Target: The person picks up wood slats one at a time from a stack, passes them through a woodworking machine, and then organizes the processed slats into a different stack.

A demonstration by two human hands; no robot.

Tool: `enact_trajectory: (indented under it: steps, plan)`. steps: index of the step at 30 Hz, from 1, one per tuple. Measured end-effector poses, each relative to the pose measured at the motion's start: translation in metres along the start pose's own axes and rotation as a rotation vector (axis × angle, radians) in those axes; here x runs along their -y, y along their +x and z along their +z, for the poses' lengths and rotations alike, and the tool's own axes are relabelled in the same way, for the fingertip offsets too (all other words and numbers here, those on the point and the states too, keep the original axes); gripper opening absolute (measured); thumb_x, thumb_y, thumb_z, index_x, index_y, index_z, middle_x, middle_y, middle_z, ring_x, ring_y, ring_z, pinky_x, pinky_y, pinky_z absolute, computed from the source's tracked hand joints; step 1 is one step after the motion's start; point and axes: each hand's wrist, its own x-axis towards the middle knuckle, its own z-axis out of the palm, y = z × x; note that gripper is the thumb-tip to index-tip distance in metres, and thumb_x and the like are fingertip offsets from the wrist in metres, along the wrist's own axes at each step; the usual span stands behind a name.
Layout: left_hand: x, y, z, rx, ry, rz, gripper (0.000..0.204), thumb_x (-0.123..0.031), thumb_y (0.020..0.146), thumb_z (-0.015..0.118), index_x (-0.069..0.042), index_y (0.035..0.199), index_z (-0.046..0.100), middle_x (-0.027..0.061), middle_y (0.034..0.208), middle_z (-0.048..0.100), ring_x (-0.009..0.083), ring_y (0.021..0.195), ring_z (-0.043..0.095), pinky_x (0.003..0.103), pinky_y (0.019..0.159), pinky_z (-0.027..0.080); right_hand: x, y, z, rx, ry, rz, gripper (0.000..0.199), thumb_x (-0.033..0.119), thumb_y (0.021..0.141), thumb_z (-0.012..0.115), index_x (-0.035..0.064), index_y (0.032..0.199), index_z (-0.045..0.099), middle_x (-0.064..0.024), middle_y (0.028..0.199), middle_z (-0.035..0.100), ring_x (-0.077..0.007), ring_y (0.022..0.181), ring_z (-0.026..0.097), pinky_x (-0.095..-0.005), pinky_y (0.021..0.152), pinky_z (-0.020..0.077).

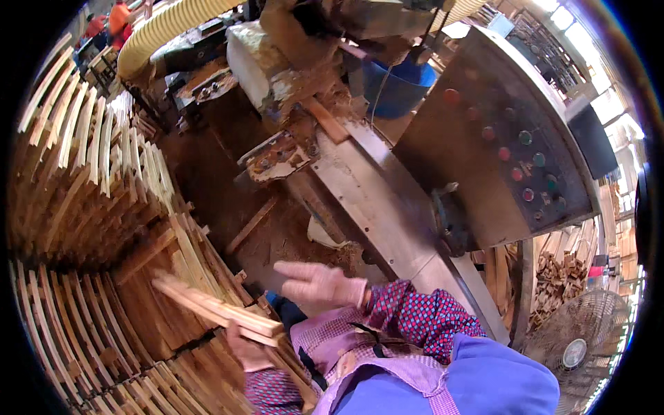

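Note:
My left hand (247, 353) grips a small bundle of thin wooden slats (211, 308) that point up and to the left over the stacked wood. My right hand (315, 282), in a pale glove, hovers flat with its fingers spread, just right of the bundle and holding nothing. One wooden slat (325, 119) lies on the metal feed table (373, 200) of the woodworking machine, up near its cutter head (290, 83).
Tall stacks of slats (90, 180) fill the left side. A grey control panel with coloured buttons (505, 145) stands at right, a fan (577, 346) below it, a blue tub (401, 86) behind, a yellow ribbed hose (166, 28) at top. Sawdust covers the floor.

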Motion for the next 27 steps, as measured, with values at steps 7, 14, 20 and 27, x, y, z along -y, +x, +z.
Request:
enact_trajectory:
  steps: [7,14,20,27]
  plan:
    - [0.099,-0.032,0.076,0.401,-0.019,-0.17,0.067,-0.021,0.082,0.069,-0.005,0.14,0.038,0.0103,0.131,0.052,0.0272,0.117,0.055,0.042,0.1,0.047,0.029,-0.109,-0.018,-0.051,-0.062,-0.043,0.074,0.023,0.086,0.065,-0.001,0.147,0.03,-0.0207,0.15,0.034,-0.0271,0.14,0.033,-0.0342,0.114,0.0281]
    - [0.082,-0.028,0.158,0.683,-0.102,-0.278,0.065,-0.011,0.075,0.075,-0.008,0.132,0.045,0.0061,0.132,0.049,0.0263,0.124,0.047,0.051,0.102,0.044,0.031,-0.246,-0.079,-0.414,-0.663,0.361,0.059,0.017,0.077,0.064,0.0042,0.133,0.047,-0.024,0.133,0.047,-0.0413,0.119,0.05,-0.0436,0.1,0.0437]
    - [0.088,-0.004,0.147,0.704,-0.071,-0.407,0.065,0.004,0.074,0.064,-0.004,0.135,0.041,0.0097,0.133,0.048,0.0298,0.127,0.048,0.051,0.106,0.043,-0.05,-0.2,-0.123,-0.662,-1.218,0.094,0.052,0.016,0.078,0.063,0.004,0.128,0.051,-0.0226,0.128,0.051,-0.0422,0.115,0.049,-0.0498,0.102,0.0391]
    - [0.096,0.009,0.132,0.662,-0.017,-0.364,0.068,0.003,0.069,0.06,-0.005,0.134,0.04,0.0085,0.133,0.045,0.027,0.123,0.049,0.047,0.105,0.044,-0.068,-0.051,-0.201,-0.734,-1.394,-0.05,0.044,0.022,0.087,0.054,0.006,0.127,0.054,-0.0118,0.132,0.051,-0.0326,0.122,0.044,-0.0447,0.106,0.034]
